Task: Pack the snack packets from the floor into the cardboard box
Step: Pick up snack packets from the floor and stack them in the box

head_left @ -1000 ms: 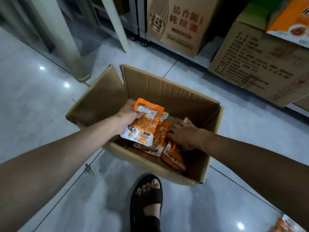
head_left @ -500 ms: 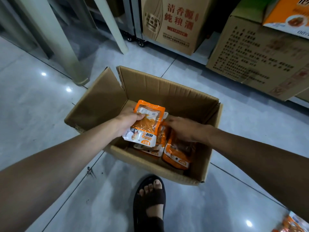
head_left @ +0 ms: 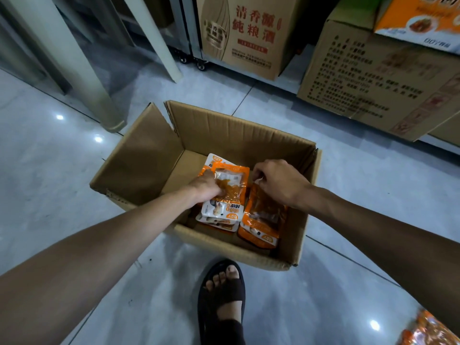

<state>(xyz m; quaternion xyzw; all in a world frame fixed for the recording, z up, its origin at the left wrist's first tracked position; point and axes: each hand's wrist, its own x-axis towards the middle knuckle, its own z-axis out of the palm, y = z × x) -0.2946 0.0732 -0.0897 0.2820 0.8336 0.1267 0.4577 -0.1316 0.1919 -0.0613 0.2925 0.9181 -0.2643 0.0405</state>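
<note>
An open cardboard box stands on the tiled floor in front of me. Several orange and white snack packets lie inside it. My left hand grips one snack packet by its left edge, low over a small stack of packets. My right hand pinches the top edge of another packet, which stands tilted against the box's right side. More orange packets show on the floor at the bottom right corner, partly behind my right arm.
My foot in a black sandal stands just before the box's near wall. Large printed cartons line the back and right. A pale table leg and a second leg rise at the left.
My left hand has lowered its packet deeper into the box. My right hand has moved from lying on a packet to pinching its top edge and standing it up at the right.
</note>
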